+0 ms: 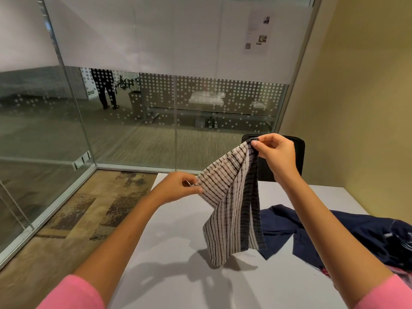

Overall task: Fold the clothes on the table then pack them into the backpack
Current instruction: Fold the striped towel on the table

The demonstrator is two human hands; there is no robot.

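Striped cloth [231, 210], white with dark lines and a dark band, held up in air above the grey table [178, 253], lower end hanging just over the tabletop. Left hand [178, 186] pinches its left edge, lower; right hand [275, 152] pinches the top corner, higher and further right. Navy garment [334, 233] lies crumpled on the table at right, partly behind right forearm. Black chair [298, 152] at far side of table, behind right hand. Pink sleeves [73, 295] at near edge. Glass partition [133, 108] far left, a person's legs [107, 90] beyond it. Backpack not in view
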